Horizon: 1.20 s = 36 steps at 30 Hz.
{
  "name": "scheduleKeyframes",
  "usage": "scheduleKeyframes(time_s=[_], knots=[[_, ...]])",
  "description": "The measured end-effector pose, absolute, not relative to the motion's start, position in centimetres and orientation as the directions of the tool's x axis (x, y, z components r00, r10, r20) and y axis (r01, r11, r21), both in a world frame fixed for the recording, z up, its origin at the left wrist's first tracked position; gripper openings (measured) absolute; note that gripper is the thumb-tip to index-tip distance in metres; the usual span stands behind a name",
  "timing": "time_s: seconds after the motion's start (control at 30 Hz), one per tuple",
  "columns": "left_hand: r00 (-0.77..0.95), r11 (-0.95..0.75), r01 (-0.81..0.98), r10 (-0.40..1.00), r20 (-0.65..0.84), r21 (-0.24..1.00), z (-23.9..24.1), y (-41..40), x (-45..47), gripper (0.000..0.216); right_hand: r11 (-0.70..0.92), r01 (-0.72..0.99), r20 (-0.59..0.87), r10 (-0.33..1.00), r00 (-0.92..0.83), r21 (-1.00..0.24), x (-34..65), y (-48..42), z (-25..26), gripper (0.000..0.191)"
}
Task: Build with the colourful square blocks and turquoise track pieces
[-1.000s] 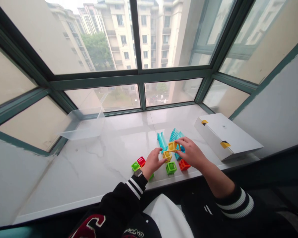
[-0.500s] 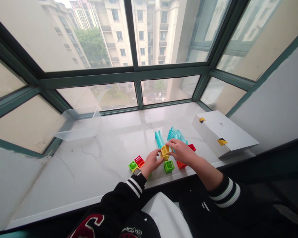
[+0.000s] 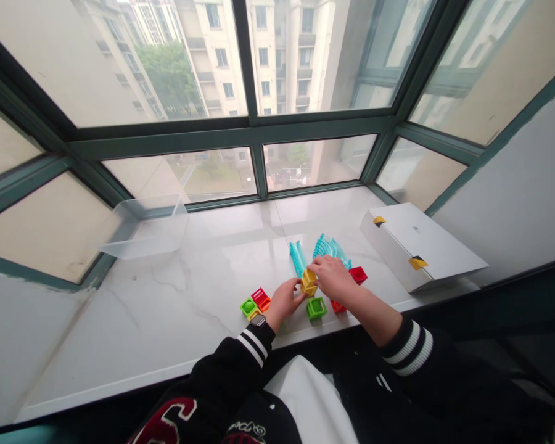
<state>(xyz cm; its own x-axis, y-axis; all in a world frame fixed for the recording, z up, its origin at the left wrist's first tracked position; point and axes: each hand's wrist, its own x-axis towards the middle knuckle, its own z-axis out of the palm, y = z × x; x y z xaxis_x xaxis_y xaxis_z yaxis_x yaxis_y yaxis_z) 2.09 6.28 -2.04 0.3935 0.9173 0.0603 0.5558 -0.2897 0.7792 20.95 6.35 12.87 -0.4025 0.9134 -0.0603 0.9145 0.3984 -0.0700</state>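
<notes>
A yellow plastic block [image 3: 309, 282] is held over the marble windowsill [image 3: 166, 296], clamped between the left hand [image 3: 284, 303] and the right hand [image 3: 333, 279], which are close together. It is covered more by the right hand; no clear long axis can be made out. A green cube [image 3: 316, 308] is placed just below, and teal curved track pieces [image 3: 330, 248] lie just beyond the right hand.
</notes>
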Motion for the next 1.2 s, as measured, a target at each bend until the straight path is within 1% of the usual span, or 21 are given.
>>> scheduleKeyframes(time_s=[0.37,0.57,0.8,1.2], knots=[[0.399,-0.303,0.594,0.915,0.054,0.745,-1.8,6.0,2.1,0.038,0.412,0.911,-0.074,0.908,-0.412,-0.003,20.3,6.4,11.6,0.022],[0.398,-0.301,0.603,0.916,0.049,0.739,-1.7,6.0,2.1,0.039,0.410,0.912,-0.087,0.908,-0.409,-0.014,20.4,6.5,11.7,0.019],[0.409,-0.306,0.589,0.911,0.050,0.748,-1.8,6.0,2.1,0.040,0.408,0.912,-0.093,0.908,-0.409,-0.037,20.4,6.5,12.0,0.024],[0.400,-0.304,0.576,0.915,0.063,0.759,-1.8,5.9,2.1,0.039,0.392,0.920,-0.118,0.913,-0.391,-0.019,20.1,6.3,12.7,0.019]])
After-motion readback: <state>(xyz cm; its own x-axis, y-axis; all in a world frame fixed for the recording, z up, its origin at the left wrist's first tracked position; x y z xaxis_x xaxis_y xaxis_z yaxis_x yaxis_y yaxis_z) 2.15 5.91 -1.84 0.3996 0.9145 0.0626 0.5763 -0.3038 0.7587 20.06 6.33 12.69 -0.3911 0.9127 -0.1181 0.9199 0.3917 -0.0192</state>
